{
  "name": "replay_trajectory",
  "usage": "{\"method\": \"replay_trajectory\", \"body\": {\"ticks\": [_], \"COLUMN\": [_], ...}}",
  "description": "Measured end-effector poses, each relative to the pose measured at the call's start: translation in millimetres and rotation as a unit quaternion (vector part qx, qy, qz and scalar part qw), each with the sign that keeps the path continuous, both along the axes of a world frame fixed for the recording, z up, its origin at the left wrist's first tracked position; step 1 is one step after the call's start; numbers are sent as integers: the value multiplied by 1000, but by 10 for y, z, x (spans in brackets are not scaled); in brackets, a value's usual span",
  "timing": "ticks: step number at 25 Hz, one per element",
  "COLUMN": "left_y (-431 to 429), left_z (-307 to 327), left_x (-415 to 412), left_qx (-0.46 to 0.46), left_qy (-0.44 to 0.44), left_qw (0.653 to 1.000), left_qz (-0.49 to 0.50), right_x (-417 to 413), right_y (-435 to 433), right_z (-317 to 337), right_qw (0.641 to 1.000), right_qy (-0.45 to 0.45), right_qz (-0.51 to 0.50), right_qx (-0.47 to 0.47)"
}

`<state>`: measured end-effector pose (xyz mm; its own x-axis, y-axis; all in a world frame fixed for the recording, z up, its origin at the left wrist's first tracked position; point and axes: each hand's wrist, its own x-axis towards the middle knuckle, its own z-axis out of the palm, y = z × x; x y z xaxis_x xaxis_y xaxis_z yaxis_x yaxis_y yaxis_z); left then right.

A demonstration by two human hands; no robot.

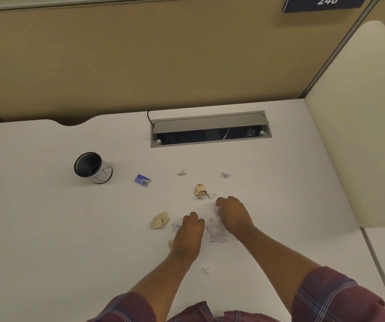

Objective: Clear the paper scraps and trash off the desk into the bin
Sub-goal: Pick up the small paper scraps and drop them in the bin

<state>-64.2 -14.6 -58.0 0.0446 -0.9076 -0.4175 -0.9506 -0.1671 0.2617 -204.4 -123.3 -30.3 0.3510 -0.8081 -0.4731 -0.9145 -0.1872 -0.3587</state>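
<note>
Pale lilac paper scraps (pixel 217 235) lie on the white surface (pixel 47 228) between both hands, partly hidden beneath them. Right hand (pixel 234 216) is curled around a scrap; left hand (pixel 190 233) lies knuckles-up, its grip impossible to tell. Small black bin (pixel 92 168) stands far left.

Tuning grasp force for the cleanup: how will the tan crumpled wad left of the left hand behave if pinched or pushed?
The tan crumpled wad looks like loosely balled paper, so probably very light and likely to skid on the smooth white desk when nudged. Its open folds suggest it will squash under a pinch rather than resist. Its faceted shape probably won't roll far.
</note>
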Motion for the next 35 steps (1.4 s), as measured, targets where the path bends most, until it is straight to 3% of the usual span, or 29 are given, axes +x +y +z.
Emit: {"method": "replay_trajectory", "body": {"ticks": [3, 8, 11, 13, 17, 19, 23, 27, 31, 35], "left_y": [-70, -147, -139, -66, 192, 322, 654, 999, 1263, 1447], "left_z": [17, 206, 361, 415, 469, 458, 483, 500, 490, 445], "left_x": [40, 192, 360, 513, 930, 1161, 1674, 2123, 2494, 2794], "left_qx": [-7, -40, -71, -69, -119, -132, -150, -167, -181, -181], "left_qy": [84, 212, 278, 260, 236, 219, 204, 211, 204, 195], "left_qw": [994, 956, 928, 927, 927, 929, 919, 904, 892, 883], "left_qz": [65, 199, 238, 260, 268, 268, 302, 332, 360, 387], "right_x": [-21, -84, 2, 133, 566, 845, 1595, 2451, 3279, 3947], "right_y": [-44, -74, -18, 30, 127, 148, 135, 80, 19, -77], "right_z": [-5, 55, 125, 195, 394, 488, 693, 931, 1167, 1136], "right_qw": [995, 967, 900, 847, 747, 731, 748, 815, 827, 932], "right_qy": [-49, -136, -226, -297, -433, -459, -455, -417, -435, -344], "right_qz": [-87, -212, -354, -412, -426, -411, -392, -334, -273, -101], "right_qx": [19, 40, 116, 159, 270, 292, 283, 225, 227, 57]}}
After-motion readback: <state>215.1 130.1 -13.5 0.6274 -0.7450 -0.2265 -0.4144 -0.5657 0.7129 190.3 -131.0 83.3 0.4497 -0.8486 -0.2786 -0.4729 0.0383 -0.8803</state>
